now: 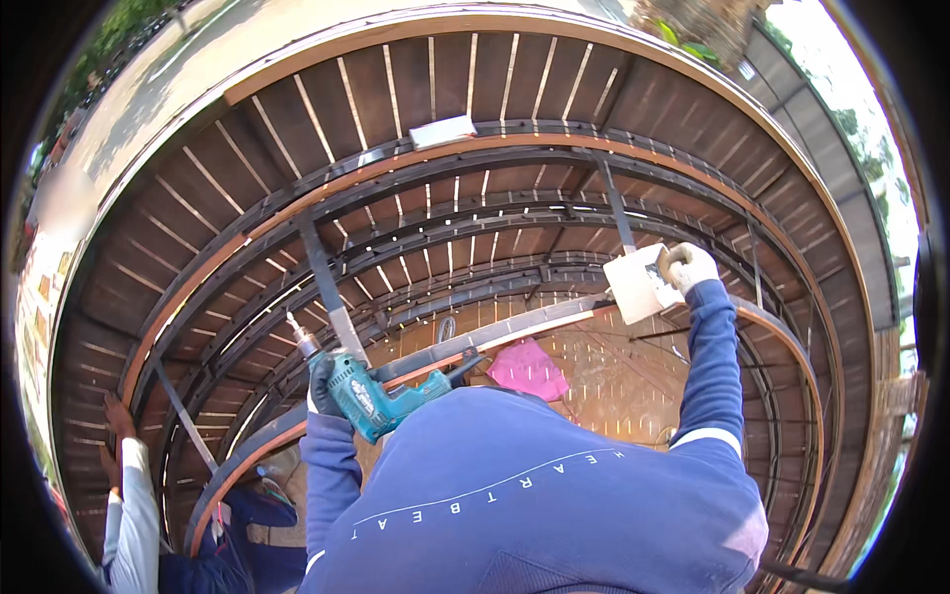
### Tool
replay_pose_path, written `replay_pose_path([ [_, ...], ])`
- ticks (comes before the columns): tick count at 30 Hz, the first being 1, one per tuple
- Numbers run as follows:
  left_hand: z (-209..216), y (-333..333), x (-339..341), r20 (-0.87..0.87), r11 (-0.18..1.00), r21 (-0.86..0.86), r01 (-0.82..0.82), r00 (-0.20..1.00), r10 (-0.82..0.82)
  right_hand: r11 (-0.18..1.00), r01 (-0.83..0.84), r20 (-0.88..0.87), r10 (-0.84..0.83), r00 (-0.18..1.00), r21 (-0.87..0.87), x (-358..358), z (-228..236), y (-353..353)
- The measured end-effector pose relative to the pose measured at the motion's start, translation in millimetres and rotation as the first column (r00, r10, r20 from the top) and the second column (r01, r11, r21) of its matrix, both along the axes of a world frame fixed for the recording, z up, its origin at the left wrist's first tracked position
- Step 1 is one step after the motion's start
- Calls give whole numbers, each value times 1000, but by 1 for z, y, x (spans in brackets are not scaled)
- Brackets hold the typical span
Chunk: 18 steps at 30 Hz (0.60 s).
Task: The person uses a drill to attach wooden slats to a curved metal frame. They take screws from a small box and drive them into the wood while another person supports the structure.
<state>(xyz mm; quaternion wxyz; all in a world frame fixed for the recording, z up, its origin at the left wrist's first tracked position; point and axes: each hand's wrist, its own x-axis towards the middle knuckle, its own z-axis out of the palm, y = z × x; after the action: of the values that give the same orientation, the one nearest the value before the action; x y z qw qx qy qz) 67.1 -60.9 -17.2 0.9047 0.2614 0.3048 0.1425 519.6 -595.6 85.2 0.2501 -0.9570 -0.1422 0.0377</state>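
My left hand (322, 384), in a dark glove, is closed around the front body of a teal power drill (371, 398). The drill's chuck and bit (301, 335) point up and to the left, away from me. Its handle and cord lie toward the middle, in front of my blue sweatshirt. Held out to the right, my right hand (689, 267) wears a white glove. Its fingers are bent at the edge of a small pale box (631, 289), which they grip. Some dark bits show at the box's opening, too small to make out.
Curved metal rails (465, 342) and slatted dark boards (376, 89) ring me. A slanting metal strut (332, 287) stands beside the drill. A white box (442, 132) rests on the far rail. Pink cloth (529, 368) lies below. A co-worker's hand (120, 416) touches the frame at left.
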Motion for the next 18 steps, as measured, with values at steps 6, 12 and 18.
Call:
replay_pose_path([
  [6,7,-4,9,-12,995,71,74,997,-73,836,-107,-156,26,987,-538,0,34,6],
  [12,9,-3,3,-42,997,48,66,997,-64,743,-137,-224,-18,974,-655,-10,28,57],
  [18,6,0,2,-14,997,-82,7,1000,-8,882,-186,-193,111,975,-434,-5,-3,53],
])
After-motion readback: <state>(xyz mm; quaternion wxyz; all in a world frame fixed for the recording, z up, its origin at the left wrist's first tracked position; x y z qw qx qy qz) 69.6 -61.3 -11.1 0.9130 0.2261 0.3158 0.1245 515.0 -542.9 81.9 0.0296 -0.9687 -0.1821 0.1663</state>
